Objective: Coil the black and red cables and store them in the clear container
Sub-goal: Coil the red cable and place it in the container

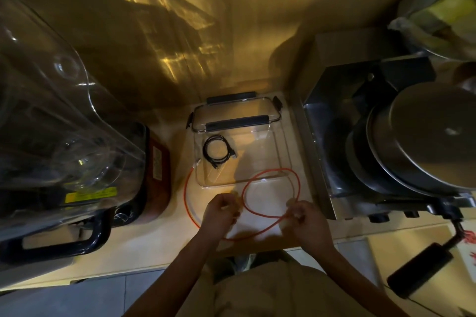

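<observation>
A clear container (pixel 282 159) sits on the counter ahead of me, and its lid (pixel 235 121) with dark clips leans at its far end. The black cable (pixel 217 151) lies coiled inside the container at its left. The red cable (pixel 270 185) forms one loop over the container's near edge and trails left along the counter. My left hand (pixel 222 210) pinches the red cable near the loop's left side. My right hand (pixel 306 219) grips the same cable where the loop crosses.
A large blender (pixel 64 123) with a clear jug fills the left side of the counter. A steel stove (pixel 342 152) with stacked pots (pixel 425 141) stands at the right. A black-handled pan (pixel 419 265) juts out at the lower right.
</observation>
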The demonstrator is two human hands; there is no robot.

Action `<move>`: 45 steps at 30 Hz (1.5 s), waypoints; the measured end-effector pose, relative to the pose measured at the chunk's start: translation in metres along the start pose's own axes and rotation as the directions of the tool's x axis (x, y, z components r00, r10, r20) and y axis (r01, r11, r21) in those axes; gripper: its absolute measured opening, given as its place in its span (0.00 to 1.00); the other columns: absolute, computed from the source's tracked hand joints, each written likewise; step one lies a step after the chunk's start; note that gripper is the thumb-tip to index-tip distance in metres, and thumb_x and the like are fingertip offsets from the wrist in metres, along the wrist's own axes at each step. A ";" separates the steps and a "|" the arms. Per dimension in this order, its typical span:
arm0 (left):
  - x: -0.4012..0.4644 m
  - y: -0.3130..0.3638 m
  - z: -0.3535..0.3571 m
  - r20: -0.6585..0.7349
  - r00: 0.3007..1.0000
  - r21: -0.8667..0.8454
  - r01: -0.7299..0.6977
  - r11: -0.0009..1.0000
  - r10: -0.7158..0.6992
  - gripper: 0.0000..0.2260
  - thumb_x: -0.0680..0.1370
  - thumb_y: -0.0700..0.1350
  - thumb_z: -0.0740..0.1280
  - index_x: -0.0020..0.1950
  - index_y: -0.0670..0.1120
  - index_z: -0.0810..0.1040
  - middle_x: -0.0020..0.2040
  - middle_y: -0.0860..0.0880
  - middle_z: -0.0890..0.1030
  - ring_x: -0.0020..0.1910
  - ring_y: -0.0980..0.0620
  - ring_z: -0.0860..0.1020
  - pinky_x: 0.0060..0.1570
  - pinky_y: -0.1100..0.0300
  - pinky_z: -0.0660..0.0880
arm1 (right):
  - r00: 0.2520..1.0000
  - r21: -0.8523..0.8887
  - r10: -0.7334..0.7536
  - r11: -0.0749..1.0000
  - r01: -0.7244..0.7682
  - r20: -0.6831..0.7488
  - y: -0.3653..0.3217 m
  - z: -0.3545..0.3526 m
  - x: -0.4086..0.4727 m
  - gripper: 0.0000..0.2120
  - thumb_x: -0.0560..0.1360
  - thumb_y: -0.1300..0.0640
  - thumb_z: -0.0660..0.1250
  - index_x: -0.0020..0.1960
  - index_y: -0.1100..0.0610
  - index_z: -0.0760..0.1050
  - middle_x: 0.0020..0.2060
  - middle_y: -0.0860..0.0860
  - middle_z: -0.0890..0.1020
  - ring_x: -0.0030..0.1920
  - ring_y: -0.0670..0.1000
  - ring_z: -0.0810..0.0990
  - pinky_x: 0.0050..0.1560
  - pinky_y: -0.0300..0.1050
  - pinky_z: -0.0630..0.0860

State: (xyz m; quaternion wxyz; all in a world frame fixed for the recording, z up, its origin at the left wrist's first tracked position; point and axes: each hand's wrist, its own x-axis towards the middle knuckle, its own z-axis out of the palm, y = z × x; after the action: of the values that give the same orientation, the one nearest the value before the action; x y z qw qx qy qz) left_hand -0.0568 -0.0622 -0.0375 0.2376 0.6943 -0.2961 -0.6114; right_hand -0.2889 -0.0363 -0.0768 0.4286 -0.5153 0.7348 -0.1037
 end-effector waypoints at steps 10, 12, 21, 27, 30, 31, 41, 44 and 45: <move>0.008 -0.010 0.005 0.044 0.989 0.066 -0.144 0.987 0.141 0.06 0.77 0.35 0.66 0.51 0.41 0.81 0.50 0.41 0.83 0.51 0.40 0.81 0.50 0.41 0.80 | 0.999 -0.224 -0.014 0.974 0.021 0.033 0.006 0.006 0.009 0.11 0.72 0.52 0.64 0.54 0.51 0.78 0.51 0.48 0.78 0.50 0.47 0.77 0.52 0.40 0.75; 0.009 -0.010 0.005 0.047 0.985 0.092 -0.169 0.981 0.165 0.04 0.78 0.35 0.67 0.49 0.41 0.81 0.48 0.40 0.83 0.49 0.39 0.81 0.49 0.42 0.80 | 0.998 -0.239 -0.012 0.971 0.027 0.063 0.008 0.005 0.011 0.12 0.72 0.55 0.70 0.55 0.51 0.78 0.51 0.48 0.78 0.51 0.47 0.78 0.54 0.40 0.76; 0.007 -0.008 0.008 0.076 0.951 0.154 -0.307 0.939 0.299 0.05 0.71 0.44 0.71 0.42 0.44 0.79 0.38 0.43 0.79 0.41 0.40 0.79 0.46 0.41 0.77 | 0.996 -0.087 -0.036 0.995 0.043 0.076 0.014 0.006 0.014 0.04 0.74 0.59 0.70 0.42 0.51 0.79 0.42 0.48 0.82 0.44 0.48 0.80 0.50 0.41 0.78; -0.004 0.009 0.009 0.160 0.843 0.219 -0.537 0.814 0.513 0.07 0.74 0.39 0.70 0.42 0.51 0.76 0.36 0.54 0.76 0.38 0.53 0.76 0.41 0.49 0.78 | 0.996 0.257 0.069 0.963 -0.079 0.049 0.004 0.004 0.014 0.09 0.75 0.55 0.71 0.55 0.54 0.79 0.47 0.47 0.82 0.50 0.47 0.79 0.52 0.41 0.75; -0.012 0.023 0.008 0.184 0.803 0.212 -0.595 0.775 0.566 0.12 0.76 0.37 0.69 0.44 0.55 0.76 0.39 0.54 0.78 0.41 0.52 0.78 0.40 0.48 0.80 | 0.994 0.401 0.085 0.910 -0.105 0.068 -0.008 -0.002 0.013 0.05 0.79 0.54 0.67 0.52 0.53 0.79 0.46 0.48 0.82 0.50 0.49 0.80 0.50 0.44 0.76; -0.014 0.027 0.007 0.179 0.783 0.211 -0.621 0.755 0.595 0.12 0.76 0.37 0.69 0.44 0.55 0.76 0.40 0.54 0.78 0.42 0.51 0.78 0.41 0.48 0.79 | 0.994 0.414 0.086 0.904 -0.103 0.061 -0.010 -0.003 0.014 0.06 0.80 0.55 0.65 0.50 0.54 0.79 0.45 0.51 0.82 0.49 0.51 0.81 0.47 0.44 0.76; -0.032 0.066 -0.010 0.039 0.647 0.265 -0.742 0.616 0.762 0.06 0.77 0.41 0.70 0.48 0.53 0.80 0.46 0.56 0.82 0.46 0.55 0.80 0.44 0.66 0.73 | 0.990 0.381 0.103 0.922 -0.060 -0.092 -0.021 -0.011 0.016 0.06 0.75 0.56 0.69 0.50 0.55 0.75 0.44 0.53 0.81 0.47 0.56 0.82 0.46 0.50 0.78; -0.040 0.075 -0.015 0.076 0.627 0.280 -0.760 0.587 0.775 0.06 0.77 0.41 0.70 0.49 0.53 0.80 0.45 0.55 0.82 0.46 0.54 0.80 0.44 0.64 0.74 | 0.938 0.326 0.020 0.940 0.100 -0.345 -0.048 -0.023 -0.006 0.15 0.75 0.58 0.71 0.59 0.58 0.71 0.50 0.53 0.76 0.46 0.48 0.77 0.45 0.44 0.75; -0.042 0.078 -0.016 0.099 0.626 0.278 -0.764 0.582 0.774 0.06 0.77 0.42 0.69 0.49 0.54 0.81 0.45 0.55 0.82 0.46 0.53 0.80 0.44 0.63 0.75 | 0.910 0.304 -0.036 0.936 0.176 -0.414 -0.058 -0.027 -0.012 0.19 0.75 0.56 0.72 0.62 0.57 0.70 0.54 0.52 0.76 0.49 0.48 0.76 0.48 0.43 0.75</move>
State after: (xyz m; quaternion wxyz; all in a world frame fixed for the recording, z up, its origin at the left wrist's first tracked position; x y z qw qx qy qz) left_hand -0.0538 -0.0885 0.0484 0.3778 0.5347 -0.6501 -0.3857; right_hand -0.2687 -0.0598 -0.0188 0.3435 -0.4422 0.7491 -0.3540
